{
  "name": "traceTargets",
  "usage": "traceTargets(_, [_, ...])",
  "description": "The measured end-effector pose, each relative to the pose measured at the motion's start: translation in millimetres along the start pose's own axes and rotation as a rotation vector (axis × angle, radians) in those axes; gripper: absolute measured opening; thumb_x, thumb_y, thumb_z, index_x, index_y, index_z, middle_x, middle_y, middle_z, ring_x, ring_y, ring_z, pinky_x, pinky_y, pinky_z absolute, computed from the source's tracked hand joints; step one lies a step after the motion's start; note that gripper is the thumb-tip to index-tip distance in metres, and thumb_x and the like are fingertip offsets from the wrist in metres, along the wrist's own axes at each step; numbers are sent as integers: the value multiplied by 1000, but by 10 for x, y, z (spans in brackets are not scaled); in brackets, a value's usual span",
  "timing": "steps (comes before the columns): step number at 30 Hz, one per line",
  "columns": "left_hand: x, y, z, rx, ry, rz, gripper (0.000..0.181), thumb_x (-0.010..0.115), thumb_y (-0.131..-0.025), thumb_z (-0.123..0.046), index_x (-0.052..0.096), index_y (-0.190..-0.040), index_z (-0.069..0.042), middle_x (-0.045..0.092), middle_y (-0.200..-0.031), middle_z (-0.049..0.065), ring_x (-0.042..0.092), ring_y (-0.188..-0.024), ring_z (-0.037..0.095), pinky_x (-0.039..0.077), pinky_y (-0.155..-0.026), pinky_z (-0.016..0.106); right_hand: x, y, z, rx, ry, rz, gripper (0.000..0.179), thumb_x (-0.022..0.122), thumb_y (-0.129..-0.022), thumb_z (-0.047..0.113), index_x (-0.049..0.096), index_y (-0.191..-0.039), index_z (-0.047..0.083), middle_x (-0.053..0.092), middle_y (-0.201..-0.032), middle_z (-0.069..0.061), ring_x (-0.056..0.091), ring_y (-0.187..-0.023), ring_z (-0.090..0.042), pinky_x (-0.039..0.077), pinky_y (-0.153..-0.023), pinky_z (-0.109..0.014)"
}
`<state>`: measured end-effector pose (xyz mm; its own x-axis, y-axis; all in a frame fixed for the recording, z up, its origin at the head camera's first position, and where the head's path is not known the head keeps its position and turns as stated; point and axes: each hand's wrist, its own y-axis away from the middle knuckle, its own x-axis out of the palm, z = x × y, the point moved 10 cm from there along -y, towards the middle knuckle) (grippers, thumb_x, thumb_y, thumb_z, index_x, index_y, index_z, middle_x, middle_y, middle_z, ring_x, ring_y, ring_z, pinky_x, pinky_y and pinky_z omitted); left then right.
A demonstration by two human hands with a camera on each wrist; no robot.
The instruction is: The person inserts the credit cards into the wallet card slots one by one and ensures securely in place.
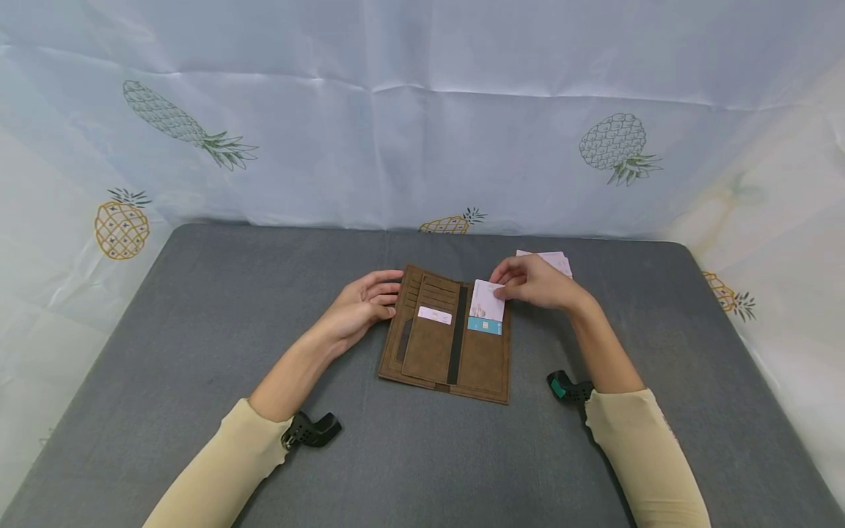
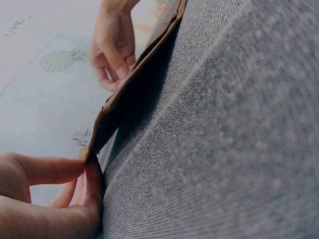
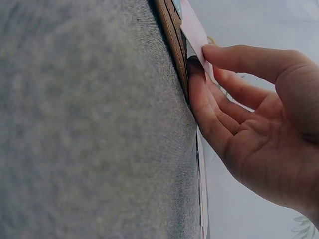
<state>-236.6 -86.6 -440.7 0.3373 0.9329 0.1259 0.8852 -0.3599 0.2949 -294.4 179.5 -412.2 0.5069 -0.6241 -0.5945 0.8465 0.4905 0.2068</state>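
Observation:
A brown bifold wallet (image 1: pixel 485 370) lies spread on the grey table, a dark strip running down its middle. My left hand (image 1: pixel 356 312) pinches the wallet's left edge; in the left wrist view its thumb and fingers (image 2: pixel 55 169) meet at that edge, which is lifted off the cloth. At the top of the right panel, my right hand (image 1: pixel 538 282) holds a pale pink card (image 1: pixel 485 299) between thumb and fingers. Below that card shows a blue card (image 1: pixel 485 325) in the slot. In the right wrist view, the pink card (image 3: pixel 195 30) tilts away from the wallet's leather.
Several pale cards (image 1: pixel 557 262) lie in a loose pile behind my right hand. A white card (image 1: pixel 434 315) peeks from a slot in the left panel. The grey tabletop (image 1: pixel 218 330) ends at a pineapple-print curtain (image 1: pixel 370 161).

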Motion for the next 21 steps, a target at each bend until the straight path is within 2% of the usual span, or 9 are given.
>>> traceTargets(8, [-6,-9,7,3,1,-2,75,52,-97,17,39,-167,-9,43,-166,20,52,-137,25,55,-92,17,70,13,32,-45,-28,70,11,74,-100,3,77,-109,-2,78,-100,-17,71,-86,-11,57,-80,-25])
traceTargets(15, [-5,-5,11,-1,-3,-4,74,52,-98,16,39,-167,-10,43,-166,20,51,-139,26,55,-94,17,119,33,46,-43,-65,120,11,76,-98,2,78,-108,-3,79,-100,-19,74,-86,-11,60,-82,-25])
traceTargets(21, [-1,-6,9,2,-6,-3,75,52,-98,16,39,-167,-10,43,-166,20,51,-140,27,55,-94,17,148,44,63,-65,-16,144,10,79,-97,4,80,-105,0,77,-101,-17,70,-84,-11,58,-78,-24])
